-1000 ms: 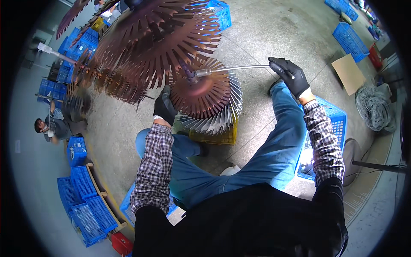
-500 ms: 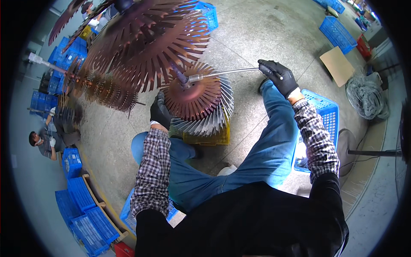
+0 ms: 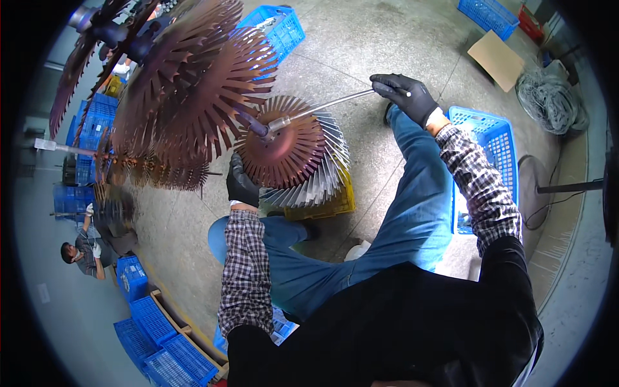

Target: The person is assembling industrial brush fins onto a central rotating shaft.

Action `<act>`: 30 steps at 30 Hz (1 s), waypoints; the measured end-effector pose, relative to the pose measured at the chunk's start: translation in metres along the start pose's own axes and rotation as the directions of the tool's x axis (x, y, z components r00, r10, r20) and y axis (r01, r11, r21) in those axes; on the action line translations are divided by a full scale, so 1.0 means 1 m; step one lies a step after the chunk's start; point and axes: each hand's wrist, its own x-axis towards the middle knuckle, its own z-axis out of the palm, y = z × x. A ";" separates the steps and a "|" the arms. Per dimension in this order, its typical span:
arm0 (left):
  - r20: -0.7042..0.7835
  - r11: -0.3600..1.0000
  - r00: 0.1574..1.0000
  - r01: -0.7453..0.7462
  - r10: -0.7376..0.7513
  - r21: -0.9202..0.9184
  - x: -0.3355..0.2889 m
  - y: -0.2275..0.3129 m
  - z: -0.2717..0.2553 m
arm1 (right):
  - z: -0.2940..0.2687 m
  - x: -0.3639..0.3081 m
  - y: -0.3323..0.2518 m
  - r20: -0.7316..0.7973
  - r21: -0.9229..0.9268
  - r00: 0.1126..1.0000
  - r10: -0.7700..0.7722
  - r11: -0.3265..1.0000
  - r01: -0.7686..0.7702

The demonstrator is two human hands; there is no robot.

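My right hand [image 3: 407, 95], in a black glove, is closed round the end of a long-handled metal socket wrench [image 3: 329, 105]. The wrench's head meets the shaft [image 3: 253, 122] at the hub of a round, coppery-brown disc with slotted fins [image 3: 284, 145]. My left hand [image 3: 243, 183], gloved in black too, grips the near left rim of that disc; its fingertips are partly hidden. Below the disc fan out silvery blades [image 3: 316, 188], over a yellow crate [image 3: 335, 203]. More large brown finned discs [image 3: 193, 90] sit higher along the shaft, close to my left hand.
A blue basket [image 3: 506, 155] stands beside my right leg, and another blue crate [image 3: 284, 35] beyond the discs. At far left another finned shaft [image 3: 51, 146] lies across, near a seated person [image 3: 84, 251]. Cardboard [image 3: 495, 60] and a wire coil [image 3: 548, 97] lie right.
The whole view has tilted and shifted, so the left side sits lower and the right side higher. Both hands keep their grips, with the wrench at about the same angle to the disc.
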 end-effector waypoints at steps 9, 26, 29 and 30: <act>-0.009 0.999 0.999 -0.037 0.037 0.028 0.000 -0.016 0.002 | -0.001 0.003 -0.012 0.072 0.198 0.980 0.186 0.960 -0.197; 0.293 0.490 0.890 0.440 -0.349 -0.753 0.009 -0.066 0.016 | -0.008 0.026 0.020 0.224 0.097 0.907 0.356 0.918 -0.384; 0.085 0.944 0.993 -0.046 0.078 -0.325 0.010 -0.080 0.010 | -0.005 0.025 0.035 0.218 0.136 0.951 0.221 0.958 -0.253; 0.067 0.962 0.966 -0.239 0.249 -0.135 0.010 -0.082 0.008 | -0.008 0.023 0.036 0.215 0.088 0.974 0.076 0.991 -0.097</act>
